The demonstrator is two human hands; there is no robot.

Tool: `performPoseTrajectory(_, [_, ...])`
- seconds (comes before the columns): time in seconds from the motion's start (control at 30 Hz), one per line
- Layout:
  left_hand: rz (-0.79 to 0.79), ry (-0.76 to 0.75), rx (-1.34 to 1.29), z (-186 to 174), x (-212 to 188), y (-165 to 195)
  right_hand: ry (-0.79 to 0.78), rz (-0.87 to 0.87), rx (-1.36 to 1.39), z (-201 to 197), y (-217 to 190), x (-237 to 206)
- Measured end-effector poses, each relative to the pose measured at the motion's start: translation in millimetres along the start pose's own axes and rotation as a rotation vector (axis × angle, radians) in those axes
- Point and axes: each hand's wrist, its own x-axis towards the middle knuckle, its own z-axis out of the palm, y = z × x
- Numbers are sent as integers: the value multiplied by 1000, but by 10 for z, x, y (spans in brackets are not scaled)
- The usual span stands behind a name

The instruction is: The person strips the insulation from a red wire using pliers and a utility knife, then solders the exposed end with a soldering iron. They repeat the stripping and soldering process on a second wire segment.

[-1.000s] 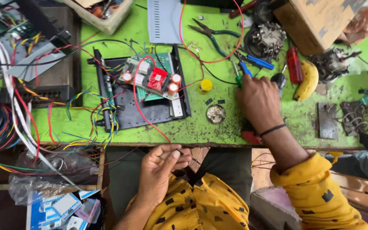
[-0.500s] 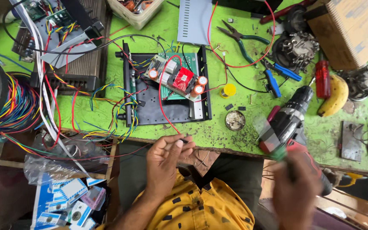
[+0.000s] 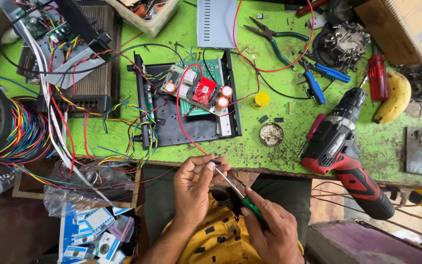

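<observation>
— Below the worktop edge, what do we hold?
— Our right hand grips a green-handled screwdriver; our left hand pinches its tip beside the red wire.

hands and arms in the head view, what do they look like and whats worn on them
Both hands are bare: the left hand and right hand wear no gloves, and no rings are visible. The forearms that show are uncovered. Below them is a mustard-yellow garment with black dashes.
</observation>
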Motion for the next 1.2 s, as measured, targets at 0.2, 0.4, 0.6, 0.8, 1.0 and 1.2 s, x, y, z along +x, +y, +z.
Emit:
performPoseTrajectory(0.2, [29, 8, 36, -48, -31, -55, -16, 81, 5, 32, 27, -2])
performPoseTrajectory(0.4, [272, 17, 261, -56, -112, -184, 43, -148, -367, 78, 31, -13])
performPoseTrajectory(0.6, [363, 16, 335, -110, -111, -247, -51, -24, -93, 160, 145, -135])
performPoseTrajectory(0.8, [452, -28, 463, -160, -116, -211, -244, 499, 433, 223, 254, -143])
performPoseTrajectory(1.0, [437, -3, 455, -153, -95, -226, 16, -34, -53, 205, 52, -28])
performPoseTrajectory(1.2, [411, -36, 372, -118, -141, -241, 12, -220, -245, 199, -109, 68])
